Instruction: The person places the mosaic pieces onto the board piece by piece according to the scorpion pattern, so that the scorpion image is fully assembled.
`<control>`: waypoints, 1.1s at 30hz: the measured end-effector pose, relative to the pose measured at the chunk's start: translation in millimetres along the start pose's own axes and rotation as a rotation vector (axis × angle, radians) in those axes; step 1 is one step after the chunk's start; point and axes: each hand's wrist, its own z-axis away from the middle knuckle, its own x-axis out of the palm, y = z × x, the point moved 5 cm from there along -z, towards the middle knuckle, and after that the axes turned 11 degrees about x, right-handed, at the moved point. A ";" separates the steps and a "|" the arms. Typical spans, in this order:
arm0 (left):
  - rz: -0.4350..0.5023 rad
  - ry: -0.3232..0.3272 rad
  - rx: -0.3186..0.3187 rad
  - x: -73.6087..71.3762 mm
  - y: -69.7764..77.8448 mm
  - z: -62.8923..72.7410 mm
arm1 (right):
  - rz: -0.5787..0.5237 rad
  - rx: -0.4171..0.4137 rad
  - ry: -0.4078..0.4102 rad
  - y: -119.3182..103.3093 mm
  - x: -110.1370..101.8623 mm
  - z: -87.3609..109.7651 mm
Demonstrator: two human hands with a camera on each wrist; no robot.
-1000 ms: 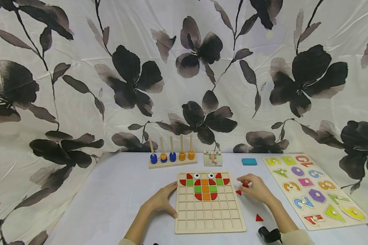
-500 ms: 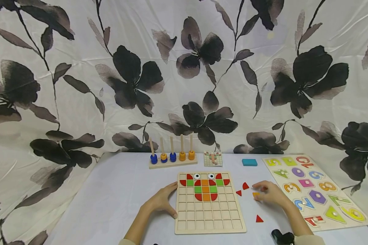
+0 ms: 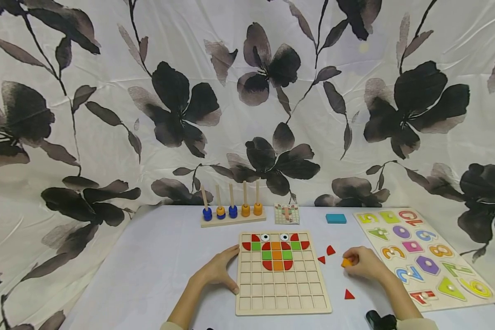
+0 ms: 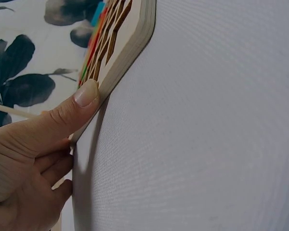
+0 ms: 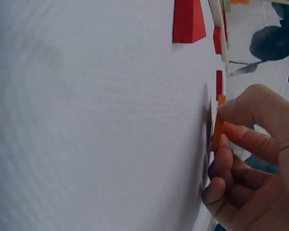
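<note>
Along the left edge of a wooden grid board [image 3: 283, 293], my left hand [image 3: 216, 270] rests with thumb and fingers spread. In the left wrist view the thumb [image 4: 62, 115] touches the board's side. Red, green and orange pieces and two eye discs form a pattern in the board's upper cells. To the right of the board, my right hand [image 3: 365, 262] pinches an orange block [image 3: 347, 262] between thumb and fingers. The right wrist view shows this orange block [image 5: 218, 127] edge-on. Red pieces [image 3: 330, 250] lie between that hand and the board, and a red triangle [image 3: 349, 294] lies nearer me.
A peg stand [image 3: 233, 222] with blue and orange beads stands at the back. Beside it are a pattern card [image 3: 286, 214] and a teal block [image 3: 336, 218]. A number puzzle board [image 3: 426, 261] lies at the right, near a black object [image 3: 380, 320] by the right wrist.
My right hand has let go of a red piece beside the board, moved right, and picked up the orange block. My left hand has stayed in place at the board.
</note>
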 end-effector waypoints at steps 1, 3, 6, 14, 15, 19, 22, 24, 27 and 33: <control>-0.002 0.001 0.002 -0.1 0.0 0.1 | -0.016 0.002 0.002 -0.3 0.2 0.0; -0.006 0.005 0.005 -0.3 -0.4 0.2 | -0.046 -0.007 0.005 -2.0 0.1 -0.3; -0.015 0.008 0.009 -0.1 -1.0 0.4 | -0.079 -0.050 0.012 -7.5 0.0 -0.6; -0.017 0.007 0.004 0.0 -2.0 0.2 | -0.130 -0.161 0.050 -37.3 1.4 -0.4; -0.016 0.007 0.004 0.0 -1.8 0.2 | -0.135 -0.179 0.055 -41.3 2.3 -0.4; -0.011 0.007 0.002 -0.1 -0.7 0.0 | -0.154 -0.227 0.060 -56.8 6.7 -0.5; -0.007 0.008 0.001 -0.1 -0.4 -0.1 | -0.165 -0.244 0.046 -68.4 11.2 -0.5; -0.005 0.007 0.002 -0.2 -0.3 -0.2 | -0.167 -0.257 0.036 -75.6 14.7 -0.3; -0.007 0.007 0.004 -0.3 -0.5 0.1 | -0.175 -0.286 0.026 -86.0 21.2 -0.2; -0.015 0.008 0.010 -0.5 -0.8 0.4 | -0.161 -0.349 -0.019 -105.2 40.5 -2.4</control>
